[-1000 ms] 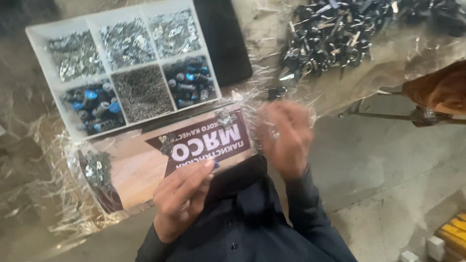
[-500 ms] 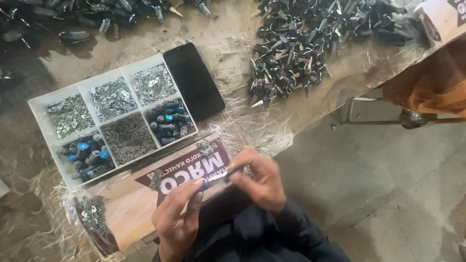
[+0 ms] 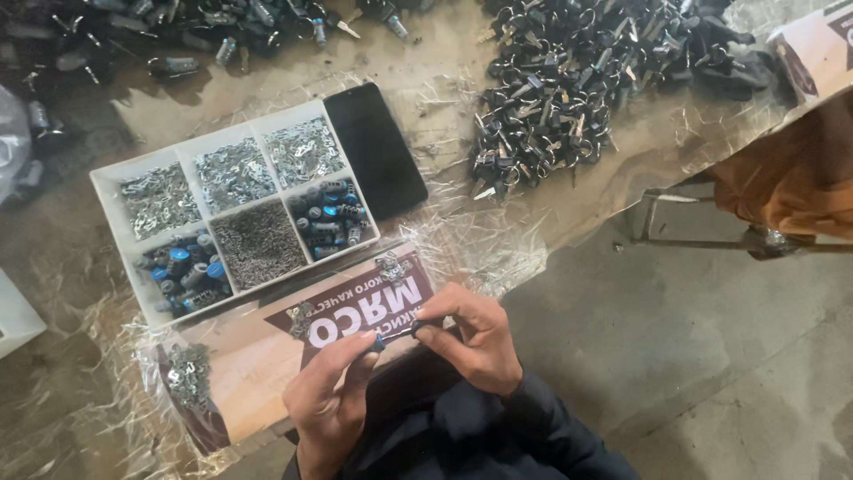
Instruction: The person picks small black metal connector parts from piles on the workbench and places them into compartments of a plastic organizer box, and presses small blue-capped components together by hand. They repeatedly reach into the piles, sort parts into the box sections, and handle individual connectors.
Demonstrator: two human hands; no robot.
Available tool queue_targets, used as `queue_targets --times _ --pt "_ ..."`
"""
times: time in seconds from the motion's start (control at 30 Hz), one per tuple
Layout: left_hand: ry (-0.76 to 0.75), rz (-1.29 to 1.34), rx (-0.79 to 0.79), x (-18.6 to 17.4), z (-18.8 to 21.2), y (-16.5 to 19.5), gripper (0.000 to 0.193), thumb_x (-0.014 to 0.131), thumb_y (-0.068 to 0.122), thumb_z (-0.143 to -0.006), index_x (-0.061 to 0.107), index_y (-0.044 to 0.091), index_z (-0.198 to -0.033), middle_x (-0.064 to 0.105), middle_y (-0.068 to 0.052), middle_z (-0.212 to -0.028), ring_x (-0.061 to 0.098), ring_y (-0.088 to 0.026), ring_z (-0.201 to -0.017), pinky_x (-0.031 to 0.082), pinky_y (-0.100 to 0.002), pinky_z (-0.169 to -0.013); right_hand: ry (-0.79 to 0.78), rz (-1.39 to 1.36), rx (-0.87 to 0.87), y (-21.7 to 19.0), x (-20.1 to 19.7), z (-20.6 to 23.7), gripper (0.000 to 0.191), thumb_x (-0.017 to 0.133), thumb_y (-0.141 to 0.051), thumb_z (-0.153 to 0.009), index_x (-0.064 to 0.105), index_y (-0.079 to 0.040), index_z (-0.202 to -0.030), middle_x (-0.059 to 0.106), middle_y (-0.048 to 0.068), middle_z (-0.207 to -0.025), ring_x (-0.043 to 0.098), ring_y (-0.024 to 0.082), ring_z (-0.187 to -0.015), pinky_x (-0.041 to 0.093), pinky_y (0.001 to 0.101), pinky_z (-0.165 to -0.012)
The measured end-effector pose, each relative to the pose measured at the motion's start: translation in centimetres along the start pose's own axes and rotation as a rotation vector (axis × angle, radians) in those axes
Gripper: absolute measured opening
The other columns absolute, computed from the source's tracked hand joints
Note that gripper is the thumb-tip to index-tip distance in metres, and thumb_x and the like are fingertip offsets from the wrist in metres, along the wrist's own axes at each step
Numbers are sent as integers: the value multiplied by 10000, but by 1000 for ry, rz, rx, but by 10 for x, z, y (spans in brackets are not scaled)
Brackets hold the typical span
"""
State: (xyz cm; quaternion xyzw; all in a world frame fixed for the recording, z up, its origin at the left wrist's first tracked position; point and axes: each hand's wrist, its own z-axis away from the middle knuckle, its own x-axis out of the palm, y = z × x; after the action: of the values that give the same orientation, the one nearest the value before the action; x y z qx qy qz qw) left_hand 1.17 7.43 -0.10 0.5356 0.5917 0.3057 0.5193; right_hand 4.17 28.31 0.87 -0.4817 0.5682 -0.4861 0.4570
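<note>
My left hand (image 3: pixel 330 391) and my right hand (image 3: pixel 475 333) meet at the near edge of the table over a printed cardboard sheet (image 3: pixel 258 356). Between their fingertips they pinch a small dark cylindrical part (image 3: pixel 397 334) with a blue end. The left fingers hold its left end and the right fingers hold its right end. A white divided tray (image 3: pixel 105 191) lies just beyond, with compartments of small metal pieces, fine springs and blue-tipped cylinders.
A black phone (image 3: pixel 375 149) lies beside the tray. A big heap of dark metal key parts (image 3: pixel 577 80) fills the far right of the table. More parts are scattered far left (image 3: pixel 178 44). Crinkled plastic film covers the table. A metal stool frame (image 3: pixel 711 231) stands right.
The view has shifted so the tray and the parts heap sit lower in frame. My hands came together from apart and now hold the small part between them.
</note>
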Motion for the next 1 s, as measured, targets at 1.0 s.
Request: queue_targets --times 1.0 --pt "-58 55 1 -33 6 -14 315 799 -13 -802 721 49 -1101 785 -103 -995 791 -208 -860 618 -273 -713 -164 159 14 -17 41 -11 139 741 -34 -896 705 -21 -1030 721 74 -932 715 169 -847 537 270 -749"
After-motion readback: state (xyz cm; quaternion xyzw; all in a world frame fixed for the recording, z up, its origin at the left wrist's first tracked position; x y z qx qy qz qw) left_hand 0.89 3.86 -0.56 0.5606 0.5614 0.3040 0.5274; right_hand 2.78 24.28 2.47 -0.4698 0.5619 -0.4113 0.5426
